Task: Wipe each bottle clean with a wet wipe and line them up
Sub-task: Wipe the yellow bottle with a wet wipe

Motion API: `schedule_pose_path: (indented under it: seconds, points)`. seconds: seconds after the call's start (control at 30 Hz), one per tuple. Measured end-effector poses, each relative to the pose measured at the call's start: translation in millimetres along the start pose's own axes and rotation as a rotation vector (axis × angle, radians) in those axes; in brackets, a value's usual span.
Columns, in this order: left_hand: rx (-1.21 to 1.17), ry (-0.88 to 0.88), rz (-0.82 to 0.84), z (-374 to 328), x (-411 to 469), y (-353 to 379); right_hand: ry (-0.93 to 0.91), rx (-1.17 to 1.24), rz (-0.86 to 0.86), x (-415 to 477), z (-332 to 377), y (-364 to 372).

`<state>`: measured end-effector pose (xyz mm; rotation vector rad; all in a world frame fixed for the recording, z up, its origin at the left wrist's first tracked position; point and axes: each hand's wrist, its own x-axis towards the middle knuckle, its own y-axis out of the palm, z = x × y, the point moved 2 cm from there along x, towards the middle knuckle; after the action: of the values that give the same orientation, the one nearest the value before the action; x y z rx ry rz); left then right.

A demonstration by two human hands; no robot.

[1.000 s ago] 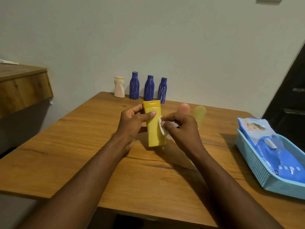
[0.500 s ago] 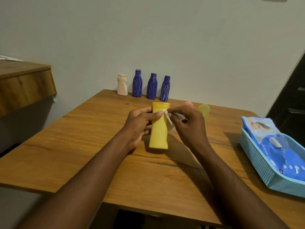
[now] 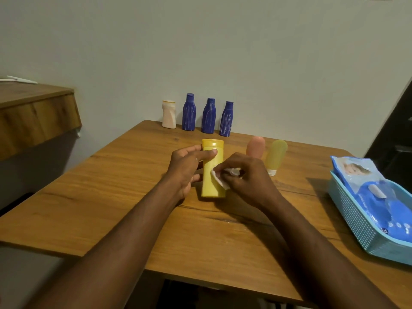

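A yellow bottle stands upright on its cap near the middle of the wooden table. My left hand grips it from the left, thumb across its upper front. My right hand pinches a white wet wipe against the bottle's right side, about halfway up. Against the wall stand a cream bottle and three dark blue bottles in a row. A pink bottle and a pale yellow bottle stand behind my right hand.
A light blue basket at the table's right edge holds a blue pack of wet wipes. A wooden shelf juts out at the left, above table height. A dark doorway is at the far right.
My right hand has slid the wipe down from the bottle's top edge to its middle. My left hand keeps its grip on the bottle.
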<state>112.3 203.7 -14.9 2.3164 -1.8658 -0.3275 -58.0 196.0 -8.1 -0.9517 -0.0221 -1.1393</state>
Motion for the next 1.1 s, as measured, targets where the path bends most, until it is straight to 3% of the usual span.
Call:
schedule_pose_path:
  seconds: [0.13,0.3,0.4,0.53,0.6,0.7,0.93,1.1]
  points:
    - [0.041,-0.015,0.078,3,-4,7,-0.040,-0.026,-0.254,5,-4,-7]
    - [0.022,-0.013,0.068,2,-5,7,-0.022,-0.061,-0.344,5,-6,-6]
    - [-0.005,-0.005,0.030,1,-3,3,-0.020,-0.038,-0.215,1,-1,-5]
    - [-0.037,0.003,-0.066,1,-1,-2,-0.001,-0.049,0.138,-5,1,0]
    - [-0.045,0.009,-0.082,0,-2,-1,0.004,-0.057,0.164,-4,0,0]
    - [-0.028,0.027,-0.072,-1,-3,-1,-0.017,-0.062,0.059,-3,0,1]
    - [0.072,0.045,0.068,3,-9,7,-0.088,-0.108,-0.419,2,-6,-8]
    - [0.085,0.083,0.052,3,-8,7,-0.041,-0.117,-0.389,1,-5,-2]
